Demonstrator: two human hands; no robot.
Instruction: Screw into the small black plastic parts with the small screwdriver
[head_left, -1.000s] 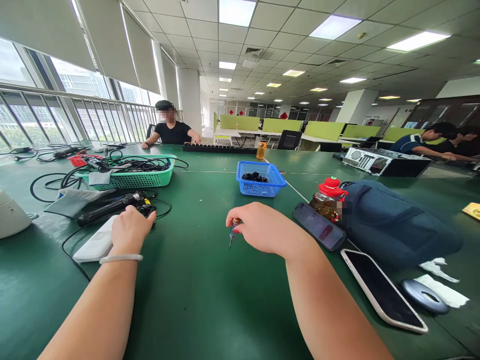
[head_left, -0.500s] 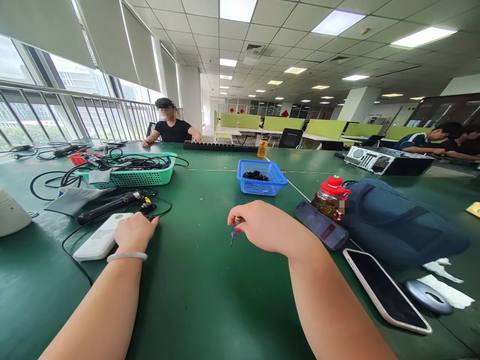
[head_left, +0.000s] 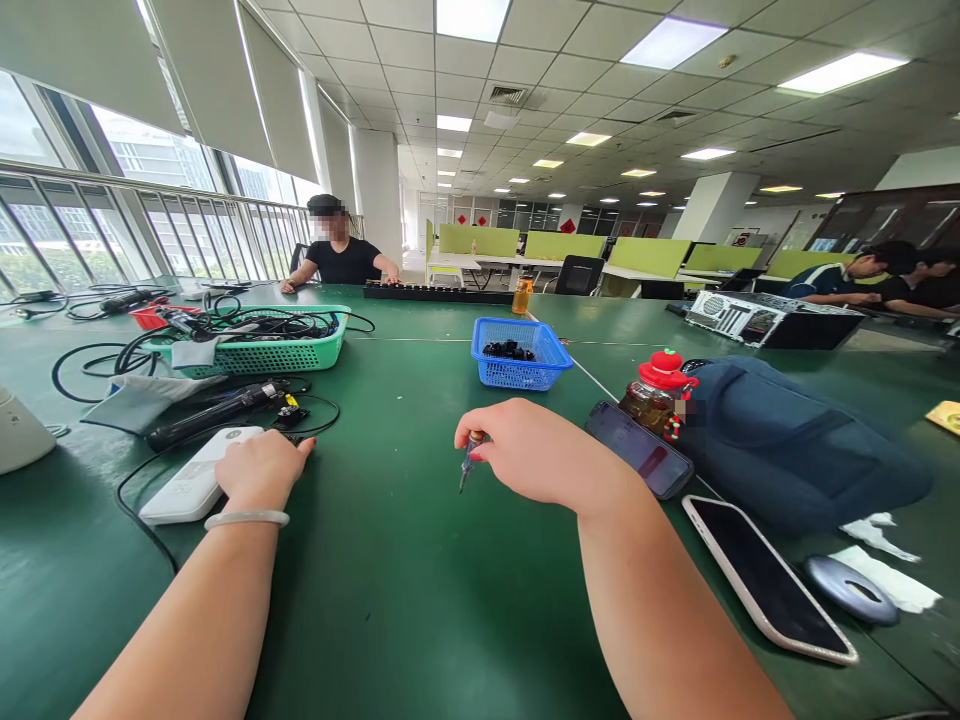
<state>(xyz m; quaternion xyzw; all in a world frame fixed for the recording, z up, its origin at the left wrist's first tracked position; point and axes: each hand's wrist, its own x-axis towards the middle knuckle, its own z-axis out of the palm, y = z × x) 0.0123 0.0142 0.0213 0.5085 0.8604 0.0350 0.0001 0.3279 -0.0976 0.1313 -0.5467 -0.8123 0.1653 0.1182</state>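
Observation:
My right hand (head_left: 517,450) is above the middle of the green table, closed around a small screwdriver (head_left: 469,462). Its shaft points down and slightly left, and the fingers cover part of the handle. My left hand (head_left: 262,468), with a pale bangle at the wrist, rests low by a white power bank (head_left: 191,482). Its thumb points right, close to a small dark piece (head_left: 294,437); the other fingers curl down out of sight, so what they grip cannot be made out. Just beyond lies a black cylindrical tool (head_left: 217,415) with a cable.
A blue basket (head_left: 521,376) of small black parts stands ahead; a green basket (head_left: 281,355) of cables is left. To the right are two phones (head_left: 637,450), a red-lidded jar (head_left: 656,392), a dark bag (head_left: 802,440) and a mouse (head_left: 851,590). A person (head_left: 341,262) sits opposite.
The whole view has shifted slightly, so the table things appear a little further left. My right hand keeps the screwdriver in the same pose, and my left hand stays by the power bank.

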